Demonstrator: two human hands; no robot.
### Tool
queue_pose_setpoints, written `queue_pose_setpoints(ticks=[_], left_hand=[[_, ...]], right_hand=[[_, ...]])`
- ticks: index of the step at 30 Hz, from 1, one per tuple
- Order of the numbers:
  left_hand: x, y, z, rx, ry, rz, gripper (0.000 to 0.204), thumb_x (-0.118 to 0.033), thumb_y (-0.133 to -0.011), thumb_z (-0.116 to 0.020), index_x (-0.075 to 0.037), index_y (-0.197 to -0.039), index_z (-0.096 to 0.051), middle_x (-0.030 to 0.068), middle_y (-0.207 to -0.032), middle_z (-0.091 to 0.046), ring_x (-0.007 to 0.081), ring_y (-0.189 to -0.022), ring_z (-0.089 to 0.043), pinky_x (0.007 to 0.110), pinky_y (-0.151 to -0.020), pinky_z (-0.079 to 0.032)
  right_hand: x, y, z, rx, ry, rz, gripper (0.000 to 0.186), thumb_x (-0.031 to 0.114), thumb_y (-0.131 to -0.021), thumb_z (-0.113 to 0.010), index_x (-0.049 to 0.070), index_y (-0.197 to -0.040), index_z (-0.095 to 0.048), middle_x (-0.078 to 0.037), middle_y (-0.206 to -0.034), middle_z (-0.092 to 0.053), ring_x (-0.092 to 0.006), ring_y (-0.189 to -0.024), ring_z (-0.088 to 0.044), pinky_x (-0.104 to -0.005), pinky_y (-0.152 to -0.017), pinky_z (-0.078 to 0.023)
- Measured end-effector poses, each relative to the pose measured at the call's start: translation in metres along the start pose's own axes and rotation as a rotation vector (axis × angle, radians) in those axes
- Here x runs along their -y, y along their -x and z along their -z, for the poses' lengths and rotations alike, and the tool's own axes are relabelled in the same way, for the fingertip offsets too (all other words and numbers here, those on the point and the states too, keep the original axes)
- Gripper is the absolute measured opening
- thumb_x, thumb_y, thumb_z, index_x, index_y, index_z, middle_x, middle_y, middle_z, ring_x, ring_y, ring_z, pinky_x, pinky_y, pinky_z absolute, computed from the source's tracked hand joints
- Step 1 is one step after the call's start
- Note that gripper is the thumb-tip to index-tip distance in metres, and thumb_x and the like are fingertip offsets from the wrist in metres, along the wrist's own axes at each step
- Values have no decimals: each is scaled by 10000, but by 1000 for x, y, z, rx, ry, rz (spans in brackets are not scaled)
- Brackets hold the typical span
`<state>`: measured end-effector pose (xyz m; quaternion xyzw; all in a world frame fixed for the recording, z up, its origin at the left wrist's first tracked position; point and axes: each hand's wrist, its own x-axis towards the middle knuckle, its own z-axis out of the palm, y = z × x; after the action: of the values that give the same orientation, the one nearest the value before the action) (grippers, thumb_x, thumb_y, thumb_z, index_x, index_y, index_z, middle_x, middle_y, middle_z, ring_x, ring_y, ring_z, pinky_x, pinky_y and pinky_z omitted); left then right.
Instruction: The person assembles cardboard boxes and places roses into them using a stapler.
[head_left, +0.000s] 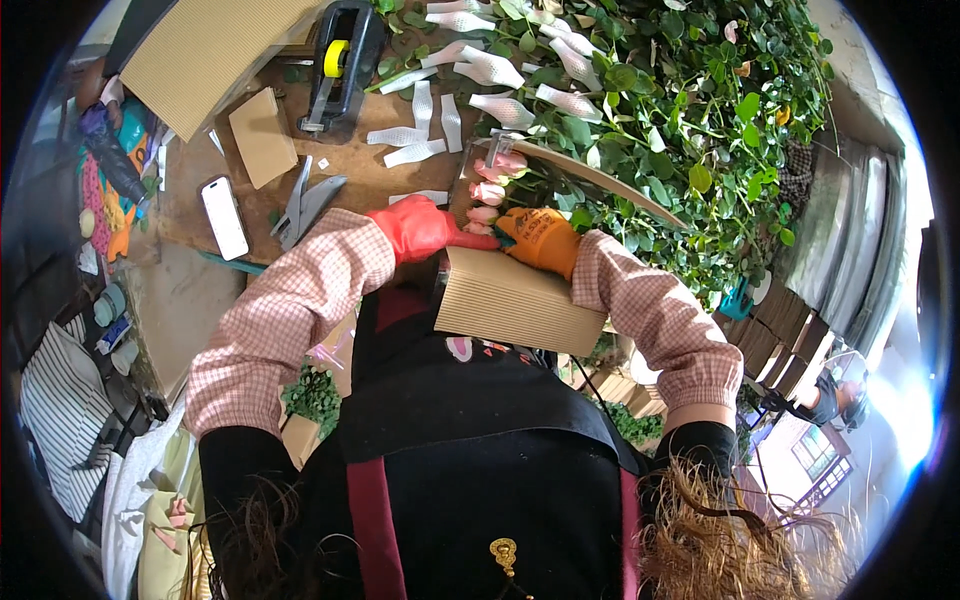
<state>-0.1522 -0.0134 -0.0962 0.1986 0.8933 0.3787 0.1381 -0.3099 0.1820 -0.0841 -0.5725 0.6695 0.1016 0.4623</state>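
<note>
Cardboard [520,305], corrugated and tan, juts out before a worker's dark apron [470,405]. Just beyond, the red-gloved left hand [415,228], one finger outstretched, and the orange-gloved right hand [540,238], fingers curled, come together at a short row of pink roses [487,192]; whether either grips anything cannot be told. The blooms are lined up but not enclosed, suggesting work partway along. Farther across the worktop [372,185] lie a phone [225,218] and scissors [303,207], then a tape dispenser [352,90] and many white mesh sleeves [495,67], apparently still waiting, beside heaped foliage [690,130].
</note>
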Motion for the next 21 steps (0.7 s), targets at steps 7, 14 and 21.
queue_pose_setpoints(ticks=[7,14,21], left_hand=[[-9,-3,2,110,289,200,491,-206,-899,-561,-324,-1376,-542,58,-1209,-665,246,-1038,-678,364,-866,-528],[-7,-4,4,104,-1,178,489,-217,-923,-513,-333,-1398,-512,63,-1167,-667,266,-982,-681,389,-819,-533],[0,-11,-20,128,-1579,-1,487,-227,-947,-465,-342,-1420,-482,68,-1125,-670,286,-926,-683,414,-772,-537]], right_hand=[[19,14,15,-213,182,-105,292,281,-877,-623,67,-1064,-555,-139,-1043,-605,-316,-933,-644,-396,-767,-533],[14,6,7,-195,-37,-118,260,248,-891,-589,64,-1074,-592,-161,-1055,-659,-348,-960,-657,-435,-811,-528],[1,0,-6,-272,1,44,264,271,-879,-609,89,-1070,-607,-143,-1077,-647,-349,-1023,-624,-443,-835,-517]])
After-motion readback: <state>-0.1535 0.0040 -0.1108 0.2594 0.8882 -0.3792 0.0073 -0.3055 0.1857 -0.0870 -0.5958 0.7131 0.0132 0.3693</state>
